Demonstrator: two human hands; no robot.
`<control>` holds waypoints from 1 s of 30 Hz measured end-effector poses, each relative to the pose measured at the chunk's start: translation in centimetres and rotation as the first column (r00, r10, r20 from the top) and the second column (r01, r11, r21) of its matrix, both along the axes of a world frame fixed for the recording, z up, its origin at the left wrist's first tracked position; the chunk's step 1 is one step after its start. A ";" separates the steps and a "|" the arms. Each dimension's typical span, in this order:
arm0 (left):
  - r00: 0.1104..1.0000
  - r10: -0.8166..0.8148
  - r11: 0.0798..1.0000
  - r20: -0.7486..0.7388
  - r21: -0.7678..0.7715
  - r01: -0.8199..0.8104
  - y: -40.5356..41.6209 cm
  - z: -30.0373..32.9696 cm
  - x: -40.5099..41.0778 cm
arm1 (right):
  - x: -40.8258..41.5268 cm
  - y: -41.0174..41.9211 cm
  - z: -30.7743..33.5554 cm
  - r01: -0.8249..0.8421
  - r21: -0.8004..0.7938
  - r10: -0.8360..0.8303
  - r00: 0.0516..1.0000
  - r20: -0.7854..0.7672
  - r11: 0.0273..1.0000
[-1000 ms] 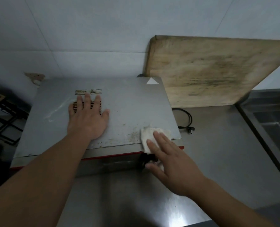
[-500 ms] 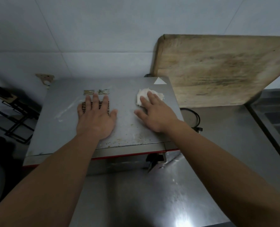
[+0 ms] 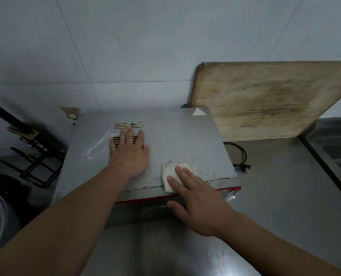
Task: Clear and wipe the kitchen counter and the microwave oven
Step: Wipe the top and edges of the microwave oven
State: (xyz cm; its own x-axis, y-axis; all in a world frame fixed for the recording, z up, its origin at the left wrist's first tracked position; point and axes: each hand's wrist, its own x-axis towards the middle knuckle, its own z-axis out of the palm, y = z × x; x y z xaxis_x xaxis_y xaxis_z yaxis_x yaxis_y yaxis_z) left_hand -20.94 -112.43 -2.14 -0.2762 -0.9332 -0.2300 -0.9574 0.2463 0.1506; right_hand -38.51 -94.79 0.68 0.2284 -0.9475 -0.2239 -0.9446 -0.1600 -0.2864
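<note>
On the steel counter (image 3: 285,196) by tiled wall (image 3: 125,46), microwave (image 3: 175,140), both grips flat.

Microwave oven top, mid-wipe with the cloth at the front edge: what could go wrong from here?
1. The cloth under the right hand already looks soiled, so it may smear the grime specks along the microwave oven front edge.
2. The left hand lies over the vent slots, so that patch may go unwiped.
3. Crumbs may drop onto the counter.

A kitchen: a stainless steel counter (image 3: 275,206), a pale tiled wall (image 3: 125,46) (a worn wooden chopping board (image 3: 265,100) leans there).
</note>
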 end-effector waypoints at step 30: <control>0.976 0.076 0.945 -0.204 -0.297 -0.135 2.4 2.6 9.7 | 10.9 -8.1 -0.2 -0.087 -0.037 0.087 0.996 -0.007 0.996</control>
